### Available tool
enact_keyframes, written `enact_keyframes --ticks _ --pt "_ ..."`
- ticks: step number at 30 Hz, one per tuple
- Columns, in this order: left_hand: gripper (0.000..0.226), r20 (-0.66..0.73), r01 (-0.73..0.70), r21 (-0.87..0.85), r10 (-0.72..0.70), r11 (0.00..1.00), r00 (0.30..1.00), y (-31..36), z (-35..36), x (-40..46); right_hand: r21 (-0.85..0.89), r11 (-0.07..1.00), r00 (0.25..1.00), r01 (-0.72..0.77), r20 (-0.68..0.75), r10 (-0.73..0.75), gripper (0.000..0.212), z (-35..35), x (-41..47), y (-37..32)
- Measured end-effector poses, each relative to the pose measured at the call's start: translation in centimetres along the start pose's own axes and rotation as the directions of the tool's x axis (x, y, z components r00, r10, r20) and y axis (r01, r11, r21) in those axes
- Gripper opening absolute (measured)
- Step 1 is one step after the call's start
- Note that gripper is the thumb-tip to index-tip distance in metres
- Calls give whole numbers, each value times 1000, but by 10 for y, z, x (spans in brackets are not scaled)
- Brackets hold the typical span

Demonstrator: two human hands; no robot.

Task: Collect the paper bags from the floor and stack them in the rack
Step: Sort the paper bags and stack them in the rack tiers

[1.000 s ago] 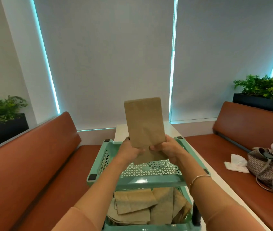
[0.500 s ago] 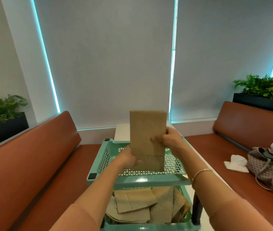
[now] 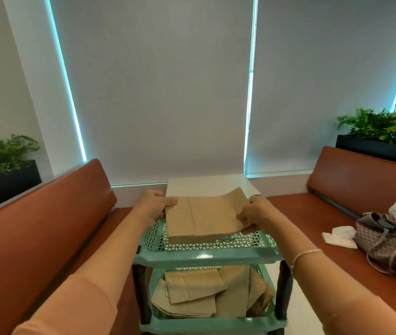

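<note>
you're mid-placing: both hands pinch one paper bag flat over the rack top tier, left hand on its left edge, right hand on the right. looks touching the mesh at the near edge, can't be sure. next: lower, let go w/ both (square it). bottom tier holds a loose bag pile.

soft even daylight, warped edges

Café booth: facing benches, table
</note>
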State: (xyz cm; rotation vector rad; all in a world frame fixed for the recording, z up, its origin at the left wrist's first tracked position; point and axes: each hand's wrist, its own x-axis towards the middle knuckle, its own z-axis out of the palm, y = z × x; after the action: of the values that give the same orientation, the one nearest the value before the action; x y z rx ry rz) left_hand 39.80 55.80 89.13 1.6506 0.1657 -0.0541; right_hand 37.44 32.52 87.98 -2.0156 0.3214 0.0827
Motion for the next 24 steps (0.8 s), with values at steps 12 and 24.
enact_keyframes --ticks 12,24 --pt "28 35 5 692 -41 722 999 -35 9 8 -293 937 981 -191 -20 193 23 29 12 13" --pt "47 -60 56 884 -5 464 998 -40 22 6 -630 769 991 -106 -133 28 22 33 19 22"
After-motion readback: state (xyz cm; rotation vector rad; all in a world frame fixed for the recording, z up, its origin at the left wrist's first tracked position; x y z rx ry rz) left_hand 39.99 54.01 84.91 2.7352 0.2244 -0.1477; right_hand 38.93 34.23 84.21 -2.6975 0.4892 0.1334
